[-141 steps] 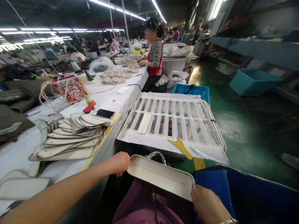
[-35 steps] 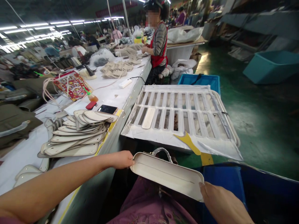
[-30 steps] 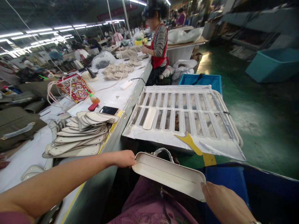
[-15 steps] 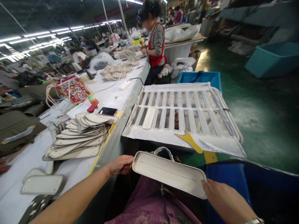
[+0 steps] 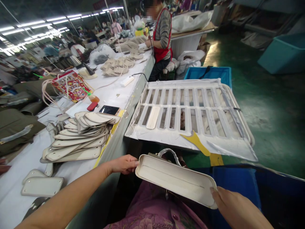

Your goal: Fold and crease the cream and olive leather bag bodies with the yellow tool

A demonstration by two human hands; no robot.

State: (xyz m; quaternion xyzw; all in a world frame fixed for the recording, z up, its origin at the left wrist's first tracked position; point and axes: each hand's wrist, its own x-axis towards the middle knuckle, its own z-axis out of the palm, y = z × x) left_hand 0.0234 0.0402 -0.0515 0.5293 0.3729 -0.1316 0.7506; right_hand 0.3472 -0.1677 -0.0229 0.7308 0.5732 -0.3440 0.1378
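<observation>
A handbag [image 5: 175, 179] rests over my lap, its long cream base with rounded corners and a raised rim facing up toward me. Along the base runs a thin dark line. My left hand [image 5: 125, 163] pinches the rim at the left end. At the right end, my right hand [image 5: 225, 198] grips the corner with the thumb on the cream face. Behind the far edge a plastic-wrapped handle [image 5: 170, 154] arches up, and a small metal piece hangs under the near edge. The bag's body is mostly hidden beneath the base.
Ahead lies a slotted white rack [image 5: 164, 133] with one cream strip [image 5: 153, 117] and a yellow forked piece [image 5: 196, 143]. On the left table are stacked cream panels [image 5: 78, 143], a phone [image 5: 109, 110] and a glue bottle [image 5: 91, 97]. A co-worker in a red apron [image 5: 164, 35] sits beyond.
The bag's right end has shifted slightly right and down, with my right hand moving along. Both hands keep their hold. The camera view has tilted a little.
</observation>
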